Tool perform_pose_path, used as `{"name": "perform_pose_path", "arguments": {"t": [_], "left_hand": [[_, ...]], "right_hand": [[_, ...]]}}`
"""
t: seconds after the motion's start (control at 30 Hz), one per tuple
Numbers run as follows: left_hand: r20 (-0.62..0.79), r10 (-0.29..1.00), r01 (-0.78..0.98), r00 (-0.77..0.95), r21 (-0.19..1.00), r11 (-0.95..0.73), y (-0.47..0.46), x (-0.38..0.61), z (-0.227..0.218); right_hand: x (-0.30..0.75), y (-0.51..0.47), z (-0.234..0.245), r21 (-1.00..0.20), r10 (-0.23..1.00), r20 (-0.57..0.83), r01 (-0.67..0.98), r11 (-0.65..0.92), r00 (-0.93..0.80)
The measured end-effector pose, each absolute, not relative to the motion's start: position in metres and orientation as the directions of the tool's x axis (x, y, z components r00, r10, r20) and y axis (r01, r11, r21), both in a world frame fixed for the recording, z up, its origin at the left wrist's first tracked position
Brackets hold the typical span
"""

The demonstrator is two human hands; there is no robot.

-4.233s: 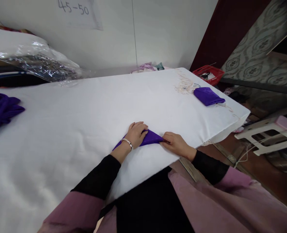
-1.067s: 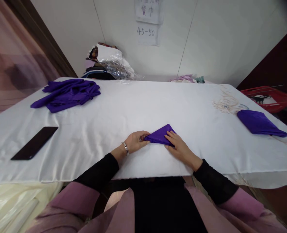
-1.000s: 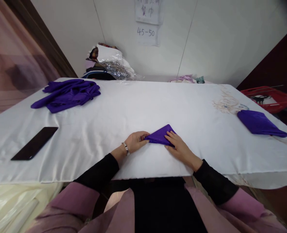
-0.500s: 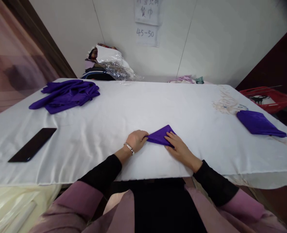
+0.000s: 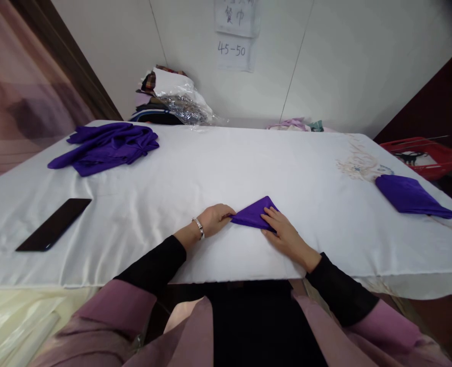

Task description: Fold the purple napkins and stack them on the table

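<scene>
In front of me on the white tablecloth (image 5: 226,173) lies a purple napkin (image 5: 251,211), folded into a triangle. My left hand (image 5: 215,219), wearing a silver bracelet, pinches the napkin's pointed left corner between thumb and fingertips. On its right part rests my right hand (image 5: 282,232), fingers stretched out and lying flat over the cloth, with the thumb by the near edge. The right corner of the napkin is partly hidden under those fingers.
A crumpled purple cloth pile (image 5: 109,148) lies at the back left, with a dark phone-like slab (image 5: 53,224) nearer me. Folded purple cloths (image 5: 413,196) lie at the right, near a red basket (image 5: 435,158). Plastic-wrapped fabrics (image 5: 172,97) stand against the wall.
My left wrist and forearm have swung slightly to the left, while the pinch on the corner stays. My right hand keeps its place on the napkin. The view has shifted slightly.
</scene>
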State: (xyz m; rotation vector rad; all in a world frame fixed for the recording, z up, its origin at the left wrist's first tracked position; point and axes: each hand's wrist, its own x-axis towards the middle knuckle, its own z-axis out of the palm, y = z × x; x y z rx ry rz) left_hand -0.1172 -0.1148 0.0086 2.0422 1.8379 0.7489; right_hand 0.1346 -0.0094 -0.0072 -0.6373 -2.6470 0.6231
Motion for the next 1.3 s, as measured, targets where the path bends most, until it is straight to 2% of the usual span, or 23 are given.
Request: {"name": "perform_pose_path", "arguments": {"t": [0.23,0.4,0.57,0.73,0.9,1.0,1.07,1.17,1.3], "left_hand": [[0.275,0.959,0.947,0.071,0.283,-0.151,-0.112,-0.111,0.003],[0.261,0.937,0.954,0.232,0.125,-0.271,-0.111,-0.116,0.005],[0.219,0.920,0.940,0.325,0.030,-0.339,-0.113,-0.121,0.007],[0.215,0.919,0.938,0.329,0.037,-0.345,-0.121,-0.126,0.008],[0.199,0.951,0.961,0.236,0.095,-0.259,-0.125,-0.122,0.015],[0.310,0.943,0.973,0.120,0.154,-0.174,-0.117,-0.097,0.024],[0.373,0.921,0.963,0.111,0.191,-0.193,-0.107,-0.071,0.029],[0.323,0.912,0.930,0.253,0.177,-0.321,-0.088,-0.038,0.025],[0.120,0.964,0.945,0.237,0.203,-0.257,-0.072,-0.027,0.008]], "right_hand": [[0.134,-0.010,-0.007,-0.476,0.500,0.226,0.353,0.806,-0.836],[0.136,-0.011,-0.009,-0.455,0.487,0.227,0.350,0.818,-0.843],[0.137,-0.010,-0.008,-0.438,0.456,0.233,0.326,0.838,-0.859],[0.138,-0.009,-0.004,-0.406,0.408,0.186,0.308,0.860,-0.894],[0.138,-0.012,0.001,-0.374,0.382,0.117,0.316,0.872,-0.917],[0.138,-0.012,-0.001,-0.340,0.368,0.123,0.309,0.888,-0.922],[0.137,-0.011,-0.003,-0.326,0.355,0.141,0.296,0.898,-0.924],[0.136,-0.010,-0.005,-0.317,0.342,0.173,0.277,0.907,-0.924],[0.137,-0.011,-0.007,-0.287,0.350,0.154,0.297,0.911,-0.924]]}}
